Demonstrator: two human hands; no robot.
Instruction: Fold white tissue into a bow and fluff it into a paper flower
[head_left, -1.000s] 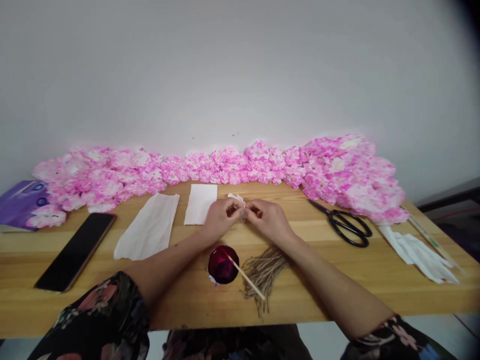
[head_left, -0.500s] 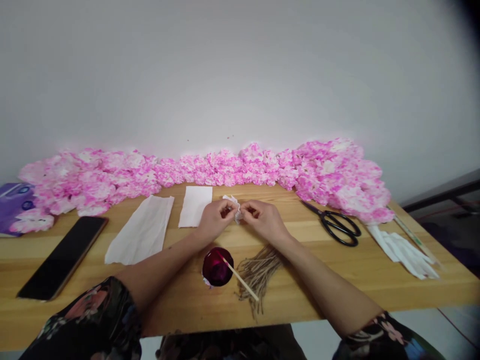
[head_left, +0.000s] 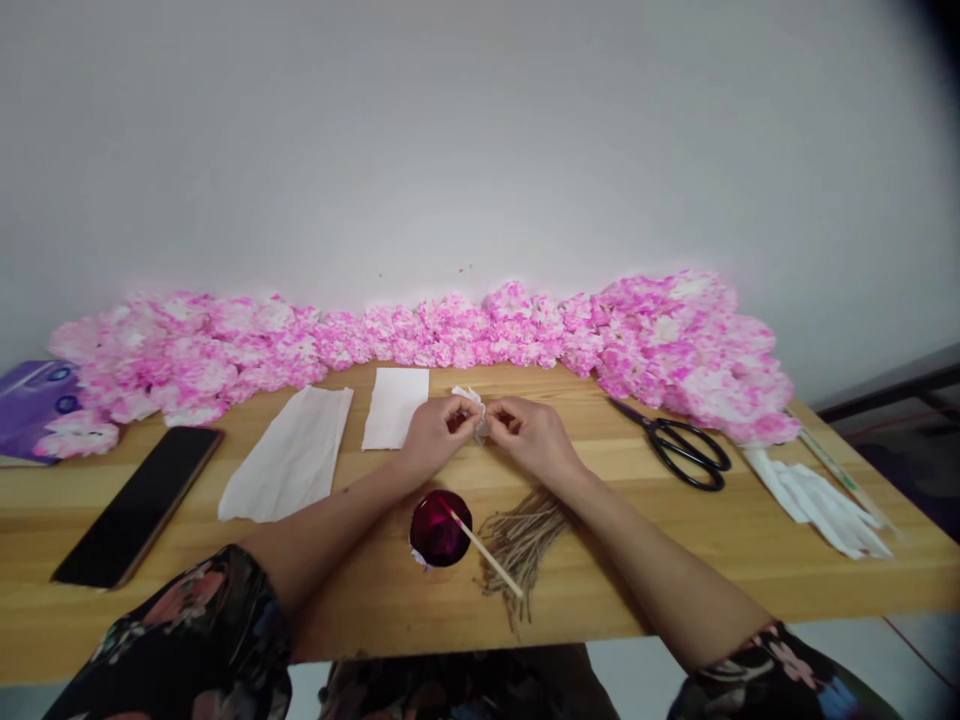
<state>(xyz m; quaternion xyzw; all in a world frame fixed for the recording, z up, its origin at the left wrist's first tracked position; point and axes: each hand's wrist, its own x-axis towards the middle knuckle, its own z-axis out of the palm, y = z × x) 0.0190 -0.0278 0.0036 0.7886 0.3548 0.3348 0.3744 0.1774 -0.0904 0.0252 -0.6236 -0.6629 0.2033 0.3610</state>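
Note:
Between my hands is a small piece of gathered white tissue paper (head_left: 469, 396), partly hidden by the fingers. My left hand (head_left: 436, 432) pinches it from the left, and my right hand (head_left: 529, 432) has its fingertips pressed together on its right side. Closer to me stands a small cup of dark magenta dye (head_left: 438, 540) with a thin wooden stick (head_left: 491, 560) leaning out of it. A bundle of thin brown paper-wrapped ties (head_left: 525, 535) lies to the right of the cup, partly under my right forearm.
Pink-and-white paper flowers (head_left: 450, 330) line the wall. White tissue sheets (head_left: 289, 455) and a stack of white paper (head_left: 396, 408) lie left, beside a phone (head_left: 139, 507) and a purple tissue pack (head_left: 34, 410). Black scissors (head_left: 686, 450) and folded white strips (head_left: 825, 505) lie right.
The whole view has shifted slightly, so things appear a little further right and higher. Both hands stay pinched at the tissue paper, with only slight finger movement.

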